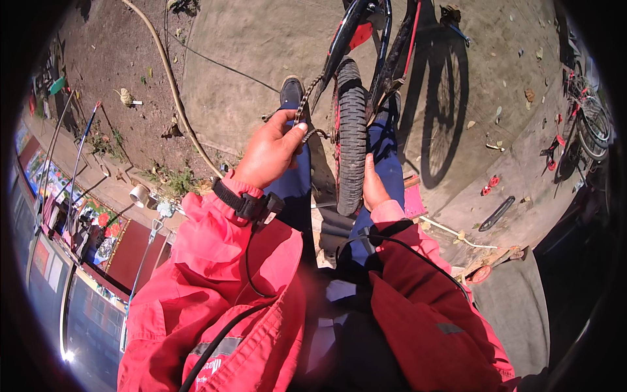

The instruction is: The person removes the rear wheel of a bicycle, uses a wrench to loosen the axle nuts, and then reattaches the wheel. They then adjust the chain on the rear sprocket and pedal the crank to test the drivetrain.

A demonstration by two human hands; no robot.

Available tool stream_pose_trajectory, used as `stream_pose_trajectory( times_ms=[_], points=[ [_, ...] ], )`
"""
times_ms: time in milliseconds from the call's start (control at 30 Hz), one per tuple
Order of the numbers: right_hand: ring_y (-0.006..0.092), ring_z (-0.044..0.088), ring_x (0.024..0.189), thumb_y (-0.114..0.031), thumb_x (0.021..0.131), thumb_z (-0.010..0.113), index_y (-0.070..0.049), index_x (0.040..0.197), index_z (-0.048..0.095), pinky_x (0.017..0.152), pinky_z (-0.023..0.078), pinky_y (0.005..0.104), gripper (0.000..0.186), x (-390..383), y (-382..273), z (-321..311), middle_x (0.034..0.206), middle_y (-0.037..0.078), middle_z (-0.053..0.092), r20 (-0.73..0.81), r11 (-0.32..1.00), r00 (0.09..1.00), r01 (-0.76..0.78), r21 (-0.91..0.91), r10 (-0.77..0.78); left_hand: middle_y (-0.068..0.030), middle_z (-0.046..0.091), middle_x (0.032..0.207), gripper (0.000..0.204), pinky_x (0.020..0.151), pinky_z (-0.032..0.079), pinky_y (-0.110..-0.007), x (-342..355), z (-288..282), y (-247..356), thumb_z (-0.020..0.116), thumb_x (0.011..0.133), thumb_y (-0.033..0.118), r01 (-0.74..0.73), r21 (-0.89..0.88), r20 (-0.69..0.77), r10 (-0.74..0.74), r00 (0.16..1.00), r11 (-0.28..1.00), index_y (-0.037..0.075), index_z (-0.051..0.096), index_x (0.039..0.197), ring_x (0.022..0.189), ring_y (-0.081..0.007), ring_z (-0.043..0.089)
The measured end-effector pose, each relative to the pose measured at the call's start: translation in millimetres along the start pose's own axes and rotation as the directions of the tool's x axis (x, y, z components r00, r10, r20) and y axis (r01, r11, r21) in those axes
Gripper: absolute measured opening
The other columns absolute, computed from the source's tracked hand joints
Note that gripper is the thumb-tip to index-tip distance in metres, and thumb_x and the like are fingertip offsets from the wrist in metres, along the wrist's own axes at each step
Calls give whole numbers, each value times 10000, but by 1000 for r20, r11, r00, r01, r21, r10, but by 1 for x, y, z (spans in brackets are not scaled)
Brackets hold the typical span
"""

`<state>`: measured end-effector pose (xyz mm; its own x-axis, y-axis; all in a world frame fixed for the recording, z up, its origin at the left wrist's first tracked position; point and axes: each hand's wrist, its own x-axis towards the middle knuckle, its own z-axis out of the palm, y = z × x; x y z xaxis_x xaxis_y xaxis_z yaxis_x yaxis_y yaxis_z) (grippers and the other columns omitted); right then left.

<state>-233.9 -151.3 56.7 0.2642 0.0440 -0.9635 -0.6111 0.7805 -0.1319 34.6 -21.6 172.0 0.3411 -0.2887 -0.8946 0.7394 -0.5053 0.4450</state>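
My left hand (274, 145) pinches a bicycle chain (302, 108) between thumb and fingers, left of the wheel. The chain runs up toward the dark frame (346, 39), and a loose end curls beside my thumb. Between my knees stands the knobby black tyre (352, 137) of the bicycle's wheel, with red showing along its left side. My right hand (374, 186) is at the tyre's lower right side, its thumb pointing up along the rubber. Its other fingers are hidden behind the wheel, so I cannot tell how they are placed.
A black curved bicycle part (497, 213) and small red pieces (490, 185) lie on the ground at right. Another bicycle (593, 130) is at the far right. A tan hose (171, 78) crosses the ground at left. A white mug-like container (139, 195) sits near some weeds.
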Motion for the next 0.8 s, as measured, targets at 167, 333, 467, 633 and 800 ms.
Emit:
stream_pose_trajectory(
  times_ms=[167, 333, 467, 633, 800],
  points=[
    [166, 672, 1064, -635, 1073, 342, 13, 1367, 603, 970, 533, 334, 758, 0, -2, -1, 1202, 87, 715, -11, 997, 998, -69, 17, 69, -25, 595, 836, 403, 577, 502, -291, -2, 1, -17, 615, 1045, 201, -1, -17, 3, 1, 1000, 1000, -4, 503, 1373, 649, -113, 574],
    [178, 689, 965, -528, 1111, 337, -30, 1298, 634, 887, 556, 339, 609, 1, -5, 0, 1105, 79, 722, 48, 999, 999, -3, 46, 1, -32, 612, 911, 424, 640, 534, -287, 8, 15, -40, 644, 1023, 143, -2, -186, 25, 7, 1000, 983, -22, 482, 1378, 725, -123, 611],
    [175, 690, 900, -391, 1122, 370, -50, 1258, 640, 830, 560, 336, 456, 6, -7, -7, 1030, 69, 718, 114, 998, 993, -11, -58, 17, -6, 607, 934, 362, 774, 496, -252, 16, 21, -56, 674, 996, 105, -64, -181, -4, 64, 998, 981, -30, 526, 1297, 835, -95, 587],
    [174, 697, 949, -272, 1102, 363, -22, 1217, 662, 862, 559, 335, 406, 16, -2, -15, 1064, 80, 729, 143, 886, 972, 231, -403, -188, -8, 620, 964, 332, 805, 487, -249, 26, 17, -70, 663, 1000, 96, -98, -124, -37, 94, 995, 987, -29, 540, 1281, 873, -92, 590],
    [141, 662, 892, -322, 1104, 437, -60, 1250, 643, 825, 543, 305, 364, 10, -6, -13, 1039, 45, 692, 74, 989, 995, 75, -131, -65, -42, 646, 999, 262, 853, 520, -270, 29, 14, -74, 610, 1029, 73, -103, -183, -54, 95, 994, 978, -30, 553, 1263, 918, -122, 649]
  ],
)
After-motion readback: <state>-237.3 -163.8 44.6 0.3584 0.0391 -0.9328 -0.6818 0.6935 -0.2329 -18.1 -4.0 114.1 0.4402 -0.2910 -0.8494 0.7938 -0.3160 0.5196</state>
